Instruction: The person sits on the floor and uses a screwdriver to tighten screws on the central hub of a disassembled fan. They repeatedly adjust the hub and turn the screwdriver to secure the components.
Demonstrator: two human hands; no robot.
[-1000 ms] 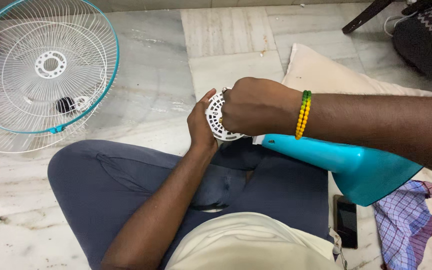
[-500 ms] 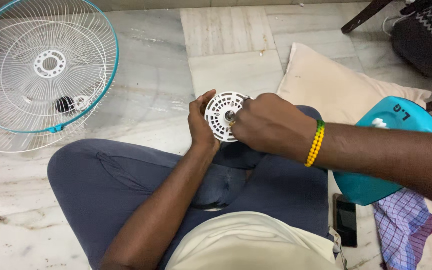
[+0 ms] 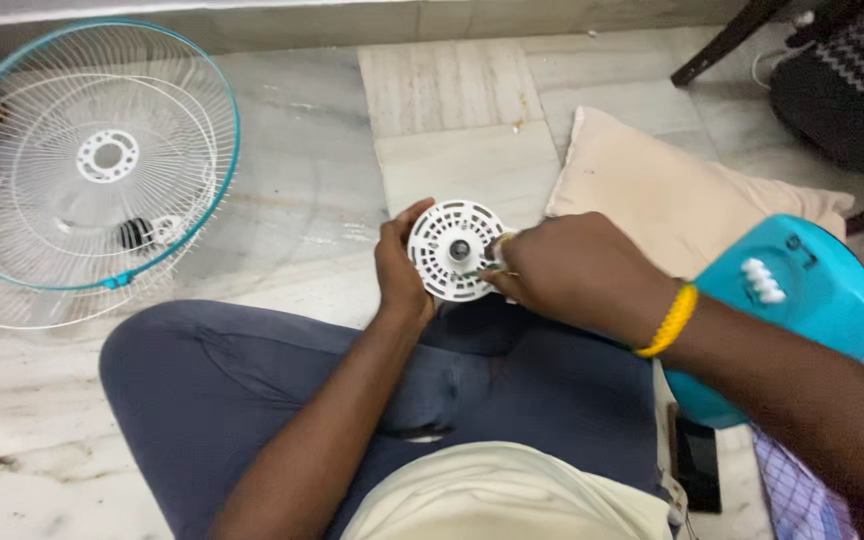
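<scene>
Gripping the white round vented plate [image 3: 455, 250] at its nine o'clock edge, the left hand [image 3: 400, 268] is curled closed around the rim, thumb on the face. The plate sits above the person's lap, face up to the camera, with a dark hub at its centre. The right hand [image 3: 577, 275] is closed at the plate's three o'clock edge, fingers pinched together on a small item there; what it is cannot be told. A yellow bead bracelet [image 3: 670, 322] circles the right wrist. The person sits on the marble floor [image 3: 302, 180] in dark blue trousers [image 3: 252, 370]. A white wire fan guard with teal rim [image 3: 82, 170] lies on the floor at ten o'clock from the plate, well apart. A beige cushion [image 3: 652, 190] lies at two o'clock. A teal fan body [image 3: 802, 300] rests at four o'clock, just beside the right forearm. A dark phone [image 3: 697, 465] lies on the floor near the thigh, beside checked cloth [image 3: 802, 500].
</scene>
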